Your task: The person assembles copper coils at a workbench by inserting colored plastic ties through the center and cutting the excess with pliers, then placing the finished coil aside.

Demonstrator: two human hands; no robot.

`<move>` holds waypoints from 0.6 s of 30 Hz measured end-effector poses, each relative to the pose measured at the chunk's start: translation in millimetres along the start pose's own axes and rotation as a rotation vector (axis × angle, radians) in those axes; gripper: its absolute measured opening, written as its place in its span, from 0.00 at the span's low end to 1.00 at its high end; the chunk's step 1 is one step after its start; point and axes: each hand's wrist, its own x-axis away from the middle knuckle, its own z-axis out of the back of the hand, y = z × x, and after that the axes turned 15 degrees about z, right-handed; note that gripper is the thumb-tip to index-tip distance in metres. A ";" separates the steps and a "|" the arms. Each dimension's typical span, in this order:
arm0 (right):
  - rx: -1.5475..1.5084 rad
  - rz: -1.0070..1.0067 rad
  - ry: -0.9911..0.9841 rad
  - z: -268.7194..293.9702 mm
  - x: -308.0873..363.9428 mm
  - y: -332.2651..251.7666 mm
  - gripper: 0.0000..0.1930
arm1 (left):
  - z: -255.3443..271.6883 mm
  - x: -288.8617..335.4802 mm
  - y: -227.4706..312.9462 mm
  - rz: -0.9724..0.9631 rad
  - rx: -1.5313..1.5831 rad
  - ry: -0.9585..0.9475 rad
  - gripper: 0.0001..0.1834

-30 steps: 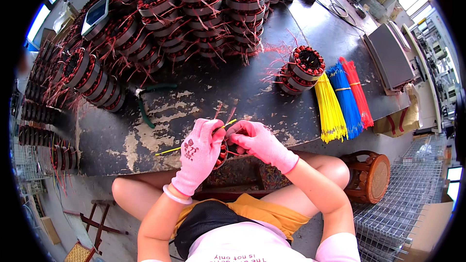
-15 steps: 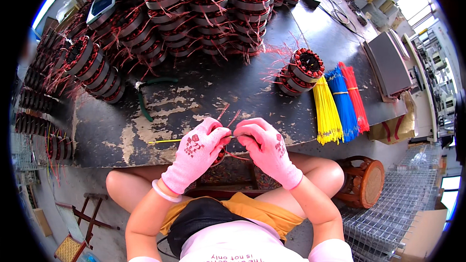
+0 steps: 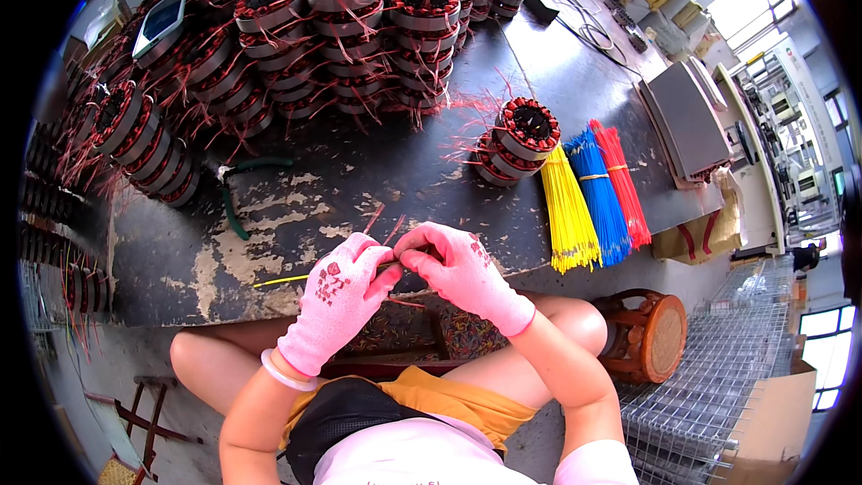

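My left hand (image 3: pixel 337 292) and my right hand (image 3: pixel 462 274), both in pink gloves, meet fingertip to fingertip at the table's near edge. A yellow wire (image 3: pixel 280 281) runs out leftward from my closed left hand. My right hand pinches at the same spot, on thin wire mostly hidden by the gloves. Just beyond the fingers, thin red wire leads (image 3: pixel 374 218) stick up, and another red lead (image 3: pixel 406 304) shows below them. Whatever these leads come from is covered by my hands.
Stacked wound stator cores (image 3: pixel 346 27) fill the far left; a shorter stack (image 3: pixel 528 130) stands at right. Beside it lie yellow (image 3: pixel 569 216), blue (image 3: pixel 600 198) and red (image 3: pixel 621 180) wire bundles. Green-handled pliers (image 3: pixel 235 198) rest on the worn table (image 3: pixel 269 247). A wooden stool (image 3: pixel 651 337) stands at right.
My hands have drawn together, closing the small gap where a thin strand showed between the fingertips. The whole view has shifted, so the table's things appear further left.
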 end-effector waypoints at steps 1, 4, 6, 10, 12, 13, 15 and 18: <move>-0.061 -0.100 -0.006 0.9 -0.1 -3.4 0.08 | -2.0 0.8 -0.9 0.001 0.003 0.006 0.09; -0.612 -0.208 0.065 -2.2 1.2 43.0 0.06 | -12.3 2.0 -4.2 -0.041 -0.012 0.024 0.09; -0.512 -0.249 0.097 -5.4 6.1 50.7 0.10 | -17.3 0.8 -8.8 -0.119 -0.053 0.051 0.09; 0.177 0.029 0.222 -5.3 22.4 23.5 0.18 | -14.7 0.4 -10.5 -0.090 -0.032 0.026 0.09; 0.539 0.274 0.157 -3.2 33.5 21.2 0.23 | -14.6 -1.0 -10.3 -0.093 -0.026 0.013 0.09; 0.676 0.449 0.129 -3.7 32.7 27.3 0.25 | -14.7 -0.9 -10.1 -0.094 -0.025 0.004 0.09; 0.914 0.609 0.095 -11.1 30.5 39.3 0.25 | -14.7 -0.4 -10.6 -0.085 -0.031 0.004 0.09; 0.854 0.558 0.002 -10.5 25.6 50.0 0.18 | -15.0 -2.2 -11.3 -0.110 -0.027 -0.006 0.09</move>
